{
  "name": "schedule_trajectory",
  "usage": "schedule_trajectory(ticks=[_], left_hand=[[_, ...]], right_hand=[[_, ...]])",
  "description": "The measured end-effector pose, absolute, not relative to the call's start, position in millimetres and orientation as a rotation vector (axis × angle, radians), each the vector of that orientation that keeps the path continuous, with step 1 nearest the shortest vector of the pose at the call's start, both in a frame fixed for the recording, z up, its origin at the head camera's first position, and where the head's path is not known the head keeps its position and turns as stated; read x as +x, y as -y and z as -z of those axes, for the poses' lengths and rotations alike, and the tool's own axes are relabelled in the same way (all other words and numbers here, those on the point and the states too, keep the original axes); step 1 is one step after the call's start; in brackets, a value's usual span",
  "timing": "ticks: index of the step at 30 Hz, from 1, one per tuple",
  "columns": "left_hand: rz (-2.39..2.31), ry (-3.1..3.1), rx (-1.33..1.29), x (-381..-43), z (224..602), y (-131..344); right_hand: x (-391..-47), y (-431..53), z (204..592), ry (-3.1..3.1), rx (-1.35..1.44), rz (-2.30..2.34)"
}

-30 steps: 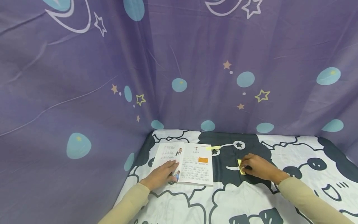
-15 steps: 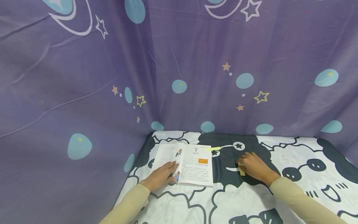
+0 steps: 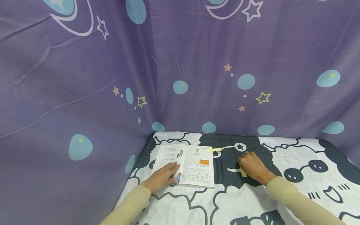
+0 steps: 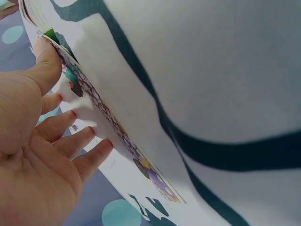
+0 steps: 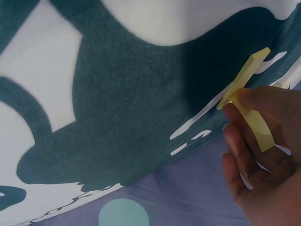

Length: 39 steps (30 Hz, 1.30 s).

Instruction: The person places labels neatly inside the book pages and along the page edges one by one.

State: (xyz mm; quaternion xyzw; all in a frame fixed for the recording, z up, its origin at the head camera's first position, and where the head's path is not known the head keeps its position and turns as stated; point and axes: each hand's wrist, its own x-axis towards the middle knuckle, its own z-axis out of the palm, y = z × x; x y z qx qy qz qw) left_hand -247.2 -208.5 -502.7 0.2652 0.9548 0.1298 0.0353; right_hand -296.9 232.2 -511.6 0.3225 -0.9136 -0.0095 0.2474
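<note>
An open book (image 3: 197, 175) lies on the patterned sheet, a yellow sticky strip (image 3: 214, 150) poking out from its upper right edge. My left hand (image 3: 161, 178) rests on the left page, fingers extended; in the left wrist view the thumb (image 4: 47, 61) lies at the book's lower edge. To the right of the book, my right hand (image 3: 251, 165) is at a thin pad of yellow sticky notes (image 5: 254, 63) lying on the dark print. Thumb and forefinger pinch a curved yellow sticky note (image 5: 260, 132), its far end hanging in front of the palm. Whether it still touches the pad is unclear.
The sheet (image 3: 191, 212) carries black-and-white cartoon sheep prints. Purple curtains (image 3: 197, 56) with stars and blue ovals hang behind it and to the left.
My right hand has moved slightly left and up over the pad, leaving the pad's lower end showing. The left hand stays on the book. The head view has shifted a little.
</note>
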Motion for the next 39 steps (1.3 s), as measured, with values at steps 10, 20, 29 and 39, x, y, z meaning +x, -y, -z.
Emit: schedule_trajectory(ticks=[10, 20, 29, 39], left_hand=[[-0.386, -2.938, 0.804, -247.1, 502.0, 207.4], [-0.352, -2.952, 0.813, -248.3, 504.2, 209.9], [-0.367, -2.941, 0.820, -248.8, 504.6, 209.0], [-0.385, -2.936, 0.810, -246.8, 502.6, 208.7]], right_hand=[[-300.3, -229.5, 514.7, 2.487, 0.861, 0.066], [-307.3, -233.9, 510.8, 2.470, 0.857, -0.102], [-303.8, -230.5, 515.7, 2.488, 0.844, -0.060], [-307.3, -231.4, 513.2, 2.501, 0.782, -0.077]])
